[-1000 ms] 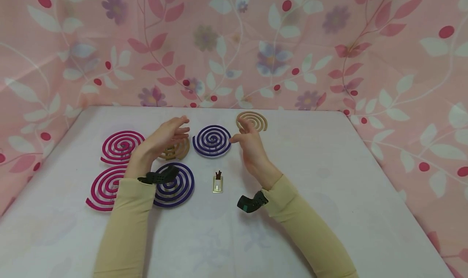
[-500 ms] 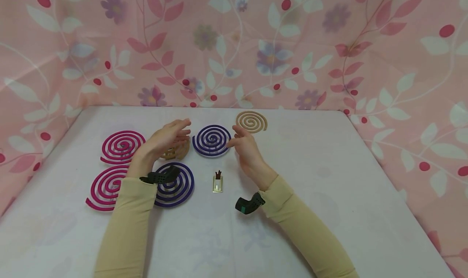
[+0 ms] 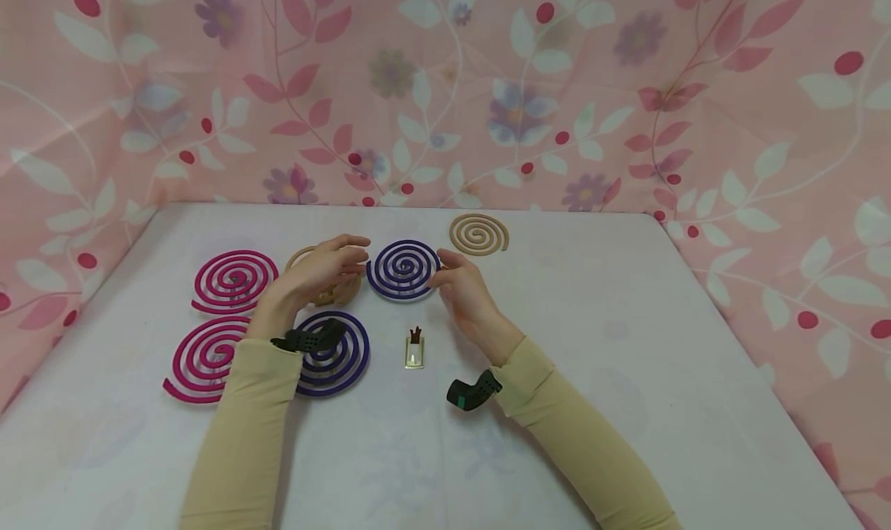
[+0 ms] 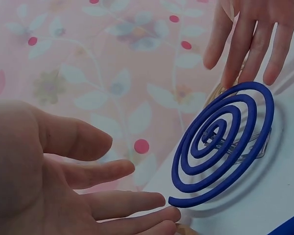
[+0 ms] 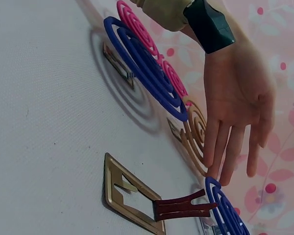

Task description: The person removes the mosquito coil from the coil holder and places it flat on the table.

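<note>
Between my two hands a blue mosquito coil rests on a thin metal stand, raised off the table. My left hand is at its left edge; in the left wrist view the straight fingers reach close to the coil's outer end. Whether they touch it, I cannot tell. At the right edge is my right hand; its straight fingers come down at the coil's rim in the left wrist view. Under my left hand a tan coil is partly hidden.
Left of my left hand are two pink coils. A second blue coil lies below my left wrist. In front stands a bare metal stand with a brown upright. Another tan coil lies at the back of the white table.
Both hands have come lower and nearer the middle blue coil. My right hand has moved left and down, away from the back tan coil. The coils have stayed in place.
</note>
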Action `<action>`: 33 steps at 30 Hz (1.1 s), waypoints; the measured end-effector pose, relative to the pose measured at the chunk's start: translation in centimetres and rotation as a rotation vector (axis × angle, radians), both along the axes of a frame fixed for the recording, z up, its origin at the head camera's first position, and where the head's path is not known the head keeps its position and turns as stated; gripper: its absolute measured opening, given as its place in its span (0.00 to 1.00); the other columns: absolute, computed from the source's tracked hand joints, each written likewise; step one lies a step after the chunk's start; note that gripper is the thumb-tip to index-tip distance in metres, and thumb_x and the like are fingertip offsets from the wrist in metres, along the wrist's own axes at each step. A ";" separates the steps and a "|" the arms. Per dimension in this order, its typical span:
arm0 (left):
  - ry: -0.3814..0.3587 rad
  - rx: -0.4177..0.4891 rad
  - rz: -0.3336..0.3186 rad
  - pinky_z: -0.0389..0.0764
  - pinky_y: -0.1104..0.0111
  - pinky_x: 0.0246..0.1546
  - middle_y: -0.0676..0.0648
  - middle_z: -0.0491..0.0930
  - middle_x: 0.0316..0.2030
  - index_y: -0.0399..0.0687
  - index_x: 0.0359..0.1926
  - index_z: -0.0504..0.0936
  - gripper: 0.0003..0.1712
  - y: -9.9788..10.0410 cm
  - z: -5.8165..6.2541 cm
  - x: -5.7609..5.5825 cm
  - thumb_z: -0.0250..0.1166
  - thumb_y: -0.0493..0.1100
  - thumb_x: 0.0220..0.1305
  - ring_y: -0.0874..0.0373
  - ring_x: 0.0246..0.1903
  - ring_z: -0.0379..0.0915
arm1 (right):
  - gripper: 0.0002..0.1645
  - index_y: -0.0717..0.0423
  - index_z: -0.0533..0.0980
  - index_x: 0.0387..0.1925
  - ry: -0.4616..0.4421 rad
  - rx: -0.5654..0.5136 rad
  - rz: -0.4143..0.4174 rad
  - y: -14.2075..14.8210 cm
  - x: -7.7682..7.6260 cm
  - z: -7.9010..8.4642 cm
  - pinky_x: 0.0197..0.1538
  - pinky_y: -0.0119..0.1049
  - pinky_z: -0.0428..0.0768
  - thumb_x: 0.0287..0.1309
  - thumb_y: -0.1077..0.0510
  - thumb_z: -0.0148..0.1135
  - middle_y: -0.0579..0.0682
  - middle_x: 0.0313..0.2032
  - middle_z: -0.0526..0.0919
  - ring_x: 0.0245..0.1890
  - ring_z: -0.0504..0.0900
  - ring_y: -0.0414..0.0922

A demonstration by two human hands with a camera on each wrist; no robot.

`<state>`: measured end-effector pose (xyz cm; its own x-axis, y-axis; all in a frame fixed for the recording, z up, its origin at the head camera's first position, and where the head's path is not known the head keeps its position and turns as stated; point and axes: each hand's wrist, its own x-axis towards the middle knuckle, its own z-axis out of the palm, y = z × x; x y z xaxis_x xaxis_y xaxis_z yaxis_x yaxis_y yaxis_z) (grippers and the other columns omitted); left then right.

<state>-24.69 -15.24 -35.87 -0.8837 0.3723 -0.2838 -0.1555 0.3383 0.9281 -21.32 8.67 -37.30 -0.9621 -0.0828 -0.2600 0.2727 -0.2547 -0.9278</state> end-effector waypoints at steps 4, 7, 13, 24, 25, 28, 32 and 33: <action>-0.003 -0.018 0.012 0.59 0.51 0.74 0.32 0.57 0.74 0.40 0.75 0.57 0.29 0.0 0.0 0.0 0.45 0.45 0.79 0.39 0.71 0.59 | 0.47 0.65 0.60 0.72 -0.003 0.004 0.000 0.0 0.1 0.0 0.78 0.51 0.52 0.46 0.77 0.53 0.59 0.74 0.59 0.75 0.56 0.51; 0.003 -0.019 0.022 0.59 0.50 0.74 0.33 0.57 0.74 0.41 0.75 0.57 0.28 0.1 0.0 0.0 0.44 0.45 0.79 0.39 0.71 0.59 | 0.47 0.65 0.61 0.72 -0.005 -0.002 -0.008 -0.1 0.0 0.0 0.78 0.52 0.52 0.45 0.78 0.53 0.59 0.74 0.58 0.75 0.56 0.51; 0.033 -0.031 0.043 0.59 0.48 0.73 0.36 0.58 0.74 0.44 0.75 0.59 0.28 0.0 0.3 0.1 0.44 0.46 0.79 0.40 0.71 0.60 | 0.45 0.64 0.63 0.70 -0.011 -0.016 -0.036 -0.2 -0.2 -0.3 0.75 0.55 0.57 0.45 0.78 0.52 0.58 0.73 0.59 0.73 0.60 0.53; 0.065 -0.033 0.037 0.59 0.50 0.74 0.38 0.58 0.75 0.45 0.75 0.58 0.29 0.1 0.8 0.5 0.43 0.47 0.80 0.41 0.73 0.57 | 0.42 0.64 0.66 0.68 0.002 -0.044 -0.057 0.0 -0.1 0.0 0.71 0.50 0.66 0.46 0.78 0.51 0.59 0.70 0.63 0.68 0.65 0.54; 0.066 -0.032 0.039 0.59 0.50 0.74 0.38 0.59 0.75 0.45 0.75 0.58 0.29 0.1 0.9 0.5 0.44 0.48 0.80 0.41 0.73 0.57 | 0.42 0.63 0.67 0.68 0.001 -0.043 -0.059 0.0 -0.1 0.0 0.71 0.50 0.66 0.46 0.78 0.52 0.59 0.70 0.63 0.68 0.65 0.53; 0.077 -0.028 0.042 0.59 0.50 0.74 0.38 0.59 0.75 0.45 0.75 0.58 0.29 0.1 1.0 0.5 0.44 0.48 0.80 0.41 0.73 0.57 | 0.41 0.64 0.67 0.67 0.005 -0.048 -0.063 0.1 -0.1 0.1 0.70 0.49 0.67 0.46 0.79 0.51 0.59 0.69 0.64 0.68 0.66 0.53; 0.096 -0.004 0.052 0.60 0.50 0.73 0.38 0.59 0.74 0.44 0.76 0.58 0.30 0.2 1.2 0.6 0.45 0.49 0.79 0.41 0.73 0.58 | 0.42 0.66 0.67 0.67 0.017 -0.055 -0.072 0.2 -0.1 0.4 0.65 0.45 0.69 0.46 0.79 0.50 0.60 0.69 0.65 0.65 0.68 0.52; 0.098 0.002 0.057 0.60 0.51 0.73 0.38 0.60 0.74 0.44 0.76 0.58 0.30 0.3 1.3 0.6 0.46 0.49 0.79 0.42 0.73 0.58 | 0.42 0.66 0.67 0.67 0.021 -0.055 -0.075 0.2 -0.1 0.4 0.65 0.45 0.69 0.45 0.79 0.50 0.60 0.69 0.65 0.64 0.68 0.52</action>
<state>-24.09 -14.96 -34.58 -0.9269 0.3214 -0.1937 -0.0825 0.3292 0.9407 -21.43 8.85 -36.89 -0.9712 -0.0239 -0.2370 0.2318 -0.3244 -0.9171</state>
